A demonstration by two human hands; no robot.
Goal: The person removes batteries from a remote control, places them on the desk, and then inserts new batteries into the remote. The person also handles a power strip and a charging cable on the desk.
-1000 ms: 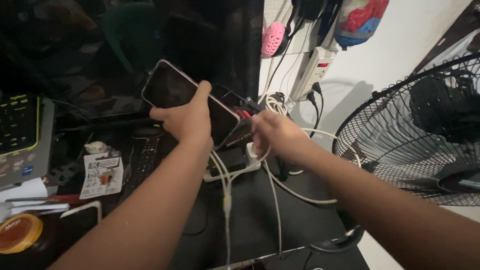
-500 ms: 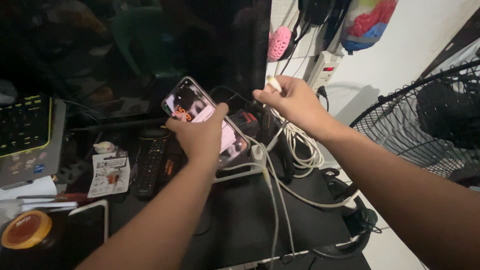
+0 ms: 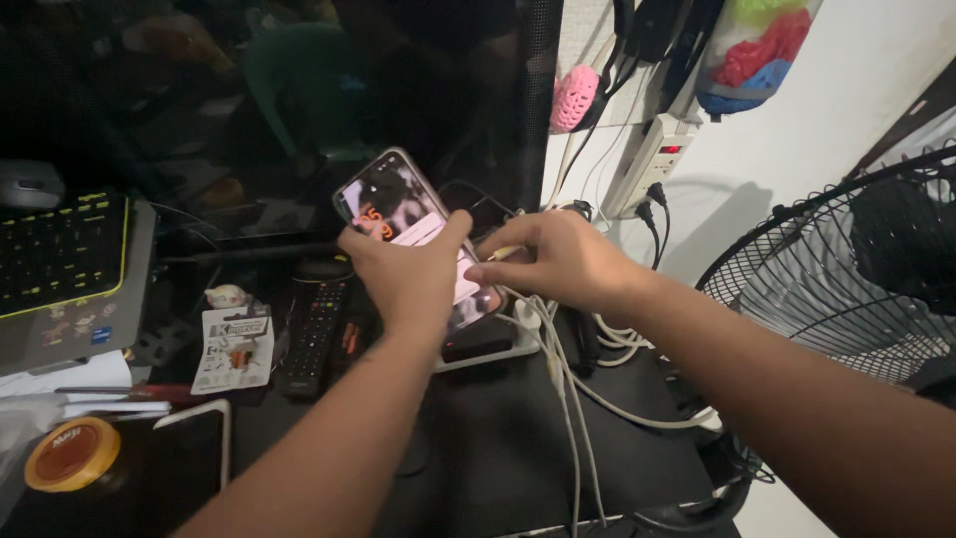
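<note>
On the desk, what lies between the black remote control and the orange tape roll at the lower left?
In the head view, a small white packaging card lies between the remote control and the orange tape roll, beside the remote.

On my left sits a dark keyboard (image 3: 60, 249) with yellow-edged keys, a grey mouse (image 3: 30, 184) just beyond it. Nearer to me lies a roll of orange tape (image 3: 72, 454), and beside it a dark tablet (image 3: 189, 458) with a pale rim. A black remote (image 3: 312, 334) lies by a small carded packet (image 3: 235, 349). A big dark screen (image 3: 299, 110) stands at the far side. On the right wall hangs a white power strip (image 3: 652, 159), with a pink knitted thing (image 3: 576, 98) near it. A black fan (image 3: 856, 279) stands far right.
</note>
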